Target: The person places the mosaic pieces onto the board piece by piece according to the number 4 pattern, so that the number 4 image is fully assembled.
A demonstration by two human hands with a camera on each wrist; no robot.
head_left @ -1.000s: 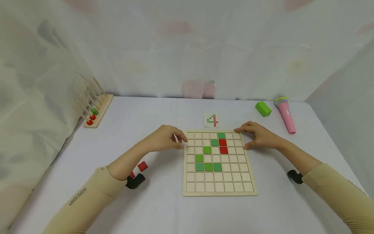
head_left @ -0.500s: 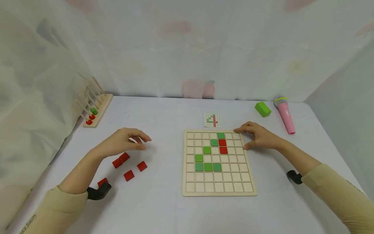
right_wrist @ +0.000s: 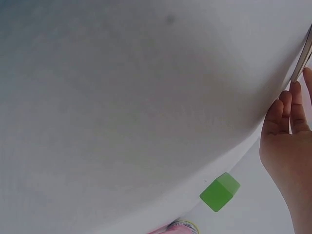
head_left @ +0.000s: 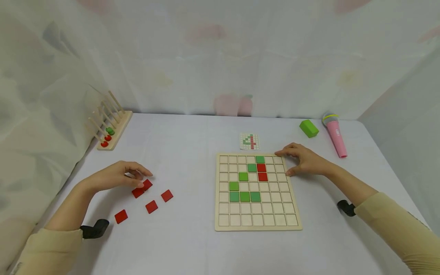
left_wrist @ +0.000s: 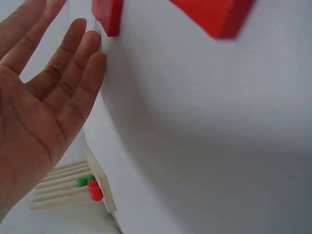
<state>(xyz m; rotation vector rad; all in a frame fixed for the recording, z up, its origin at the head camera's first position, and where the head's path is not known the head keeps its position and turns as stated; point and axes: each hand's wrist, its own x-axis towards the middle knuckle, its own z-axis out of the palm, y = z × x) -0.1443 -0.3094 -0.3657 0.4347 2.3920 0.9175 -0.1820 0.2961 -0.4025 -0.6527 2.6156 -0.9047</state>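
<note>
In the head view, my left hand is over the loose red tiles at the left, its thumb tip at a red tile that lies against another red tile. The left wrist view shows the fingers loosely extended, with nothing visible between them. At the middle right lies a wooden grid board, with several green tiles and two red tiles in its squares. My right hand holds the board's far right corner, fingers at the far edge and thumb at the right edge.
More red tiles lie near the left hand. Behind the board is a small pattern card. A green block and a pink microphone lie at the back right. A wooden peg rack with red and green beads stands at the back left.
My left hand has moved left from the board's left edge to the loose red tiles and come down to them, uncovering several tiles. My right hand has stayed at the board's corner.
</note>
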